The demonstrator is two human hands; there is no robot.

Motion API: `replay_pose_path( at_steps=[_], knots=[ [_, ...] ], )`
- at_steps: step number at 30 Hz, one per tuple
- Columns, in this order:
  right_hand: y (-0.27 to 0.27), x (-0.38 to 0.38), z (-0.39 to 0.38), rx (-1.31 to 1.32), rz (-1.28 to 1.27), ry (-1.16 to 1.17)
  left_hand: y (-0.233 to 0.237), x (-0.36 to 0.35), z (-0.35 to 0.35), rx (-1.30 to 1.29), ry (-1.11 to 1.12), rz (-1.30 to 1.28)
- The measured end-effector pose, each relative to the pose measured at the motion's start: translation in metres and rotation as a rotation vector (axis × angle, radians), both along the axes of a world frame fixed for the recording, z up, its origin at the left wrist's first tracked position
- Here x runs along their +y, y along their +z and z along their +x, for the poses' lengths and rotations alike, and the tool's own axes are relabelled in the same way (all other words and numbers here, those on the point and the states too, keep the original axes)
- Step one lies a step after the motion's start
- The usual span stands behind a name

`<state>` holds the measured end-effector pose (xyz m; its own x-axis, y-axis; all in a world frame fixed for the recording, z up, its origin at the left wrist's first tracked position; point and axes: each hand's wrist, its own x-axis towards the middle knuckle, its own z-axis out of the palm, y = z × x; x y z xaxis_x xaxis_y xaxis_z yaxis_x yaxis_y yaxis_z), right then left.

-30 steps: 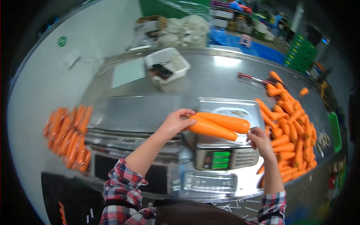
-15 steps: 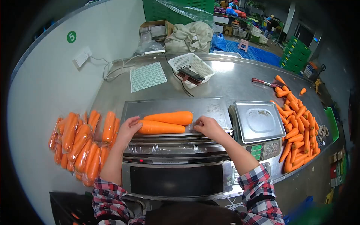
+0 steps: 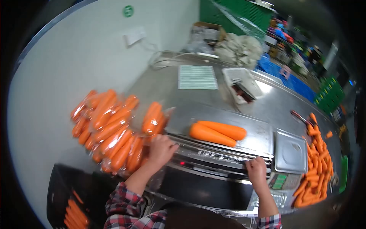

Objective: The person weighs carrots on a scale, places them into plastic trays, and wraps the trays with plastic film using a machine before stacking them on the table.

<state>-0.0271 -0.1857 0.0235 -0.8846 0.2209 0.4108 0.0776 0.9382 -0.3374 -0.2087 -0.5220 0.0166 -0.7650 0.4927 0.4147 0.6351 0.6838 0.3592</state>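
Note:
Two large orange carrots (image 3: 218,133) lie side by side, thick ends opposite, on the metal plate of a film-wrapping machine (image 3: 255,129). My left hand (image 3: 162,150) rests at the left end of the machine's front rails, beside the bagged carrots, with its fingers curled together. At the right end of those rails is my right hand (image 3: 256,170), fingers pinched. Whether either hand grips clear film cannot be made out. Clear film (image 3: 213,154) glints along the rails between my hands. Neither hand touches the two carrots.
Bagged carrots (image 3: 114,133) are piled at left. A scale (image 3: 290,152) stands right of the machine, then loose carrots (image 3: 316,168). Behind are a label sheet (image 3: 197,77) and a white basket (image 3: 244,86). A black bin (image 3: 61,187) with carrots sits lower left.
My view has swung left and tilted. Both hands have moved away from the carrots, back to the machine's front rails. The carrots still lie on the plate.

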Motion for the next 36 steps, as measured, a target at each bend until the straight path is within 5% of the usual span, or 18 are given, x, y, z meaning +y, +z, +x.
replay_pose_path(
  at_steps=[3, 5, 6, 8, 11, 13, 15, 17, 18, 19, 20, 22, 23, 26, 29, 30, 33, 36],
  knots=[
    [0.004, 0.01, 0.002, -0.111, -0.149, -0.034, -0.002, 0.002, -0.009, -0.158, -0.001, 0.208],
    [0.034, 0.021, 0.012, -0.416, -0.844, -0.082, 0.012, 0.001, -0.015, -0.806, 0.029, 0.599],
    [0.036, 0.019, 0.016, -0.315, -1.212, -0.183, 0.026, -0.005, -0.017, -1.075, -0.034, 0.76],
    [0.06, 0.034, 0.018, -0.154, -1.773, 0.12, 0.063, -0.014, -0.028, -1.599, -0.202, 1.09],
    [0.063, 0.073, -0.007, 0.319, -2.271, 0.534, 0.093, 0.005, -0.063, -1.525, -0.411, 1.465],
    [0.062, 0.082, -0.053, 0.803, -2.109, 0.406, 0.098, 0.046, -0.09, -1.33, -0.359, 1.585],
    [0.069, 0.046, -0.111, 0.737, -1.6, 0.021, 0.054, 0.086, -0.121, -1.017, -0.3, 1.399],
    [0.009, 0.071, -0.128, 0.322, -1.035, 0.048, 0.014, 0.101, -0.128, -0.703, -0.203, 0.76],
    [0.013, 0.056, -0.132, -0.267, -0.395, -0.346, 0.002, 0.102, -0.121, -0.549, -0.135, 0.308],
    [-0.017, 0.045, -0.122, 0.057, -0.286, 0.055, -0.026, 0.106, -0.12, -0.13, -0.216, 0.296],
    [-0.017, 0.042, -0.12, 0.057, -0.366, 0.084, -0.05, 0.106, -0.122, 0.286, -0.287, 0.26],
    [-0.024, 0.056, -0.114, 0.0, -0.377, 0.048, -0.033, 0.097, -0.113, 0.396, -0.252, 0.214],
    [-0.005, 0.06, -0.114, -0.159, -0.423, -0.041, -0.022, 0.096, -0.112, 0.308, -0.296, 0.089],
    [0.026, 0.072, -0.114, -0.206, -1.244, 0.011, 0.008, 0.098, -0.11, 0.023, -0.345, -0.123],
    [0.006, 0.086, -0.107, -0.419, -1.102, 0.074, 0.01, 0.096, -0.102, -0.229, -0.213, 0.019],
    [-0.003, 0.089, -0.106, -0.358, -0.701, 0.05, 0.005, 0.095, -0.103, -0.274, -0.184, 0.094],
    [0.006, 0.082, -0.092, -0.409, -0.298, 0.166, -0.025, 0.098, -0.113, -0.338, -0.142, 0.254],
    [-0.016, 0.086, -0.086, -0.357, -0.469, 0.098, 0.003, 0.083, -0.108, -0.86, -0.101, 0.272]
  ],
)
